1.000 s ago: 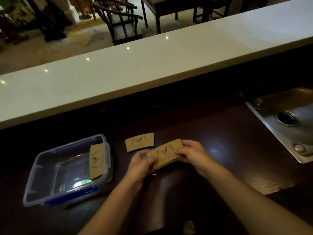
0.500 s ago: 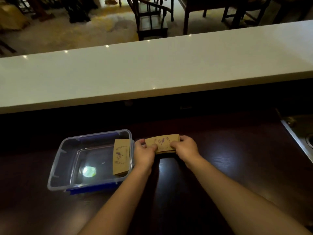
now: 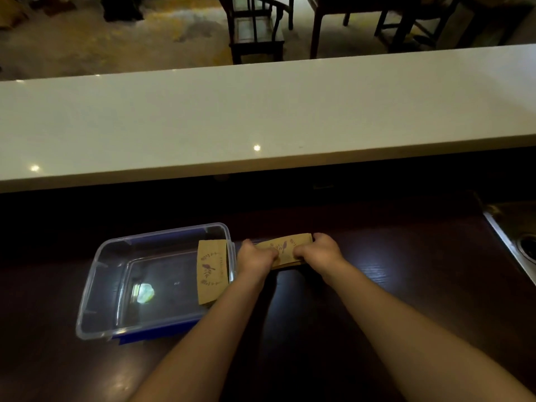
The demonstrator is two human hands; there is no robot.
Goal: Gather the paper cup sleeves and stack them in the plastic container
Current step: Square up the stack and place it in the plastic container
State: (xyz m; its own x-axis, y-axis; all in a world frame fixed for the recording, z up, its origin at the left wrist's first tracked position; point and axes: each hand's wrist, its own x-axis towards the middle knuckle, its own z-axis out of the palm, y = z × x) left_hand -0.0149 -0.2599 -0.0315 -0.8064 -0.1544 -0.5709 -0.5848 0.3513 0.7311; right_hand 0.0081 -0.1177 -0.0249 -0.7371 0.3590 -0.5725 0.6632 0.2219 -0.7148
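A small stack of brown paper cup sleeves (image 3: 282, 247) with a purple print lies flat on the dark wooden counter, just right of the container. My left hand (image 3: 253, 256) grips its left end and my right hand (image 3: 319, 250) grips its right end. The clear plastic container (image 3: 95, 285) with a blue lid under it stands at the left. One sleeve (image 3: 211, 271) leans inside against the container's right wall.
A raised white bar top (image 3: 261, 117) runs across behind the counter. A steel sink (image 3: 516, 242) is set in at the right edge. Dark wooden chairs (image 3: 255, 27) and tables stand on the floor beyond.
My hands carried their sleeves back onto the lone sleeve that lay on the counter, which is no longer seen apart. Both hands now press on the combined stack. The view swung left.
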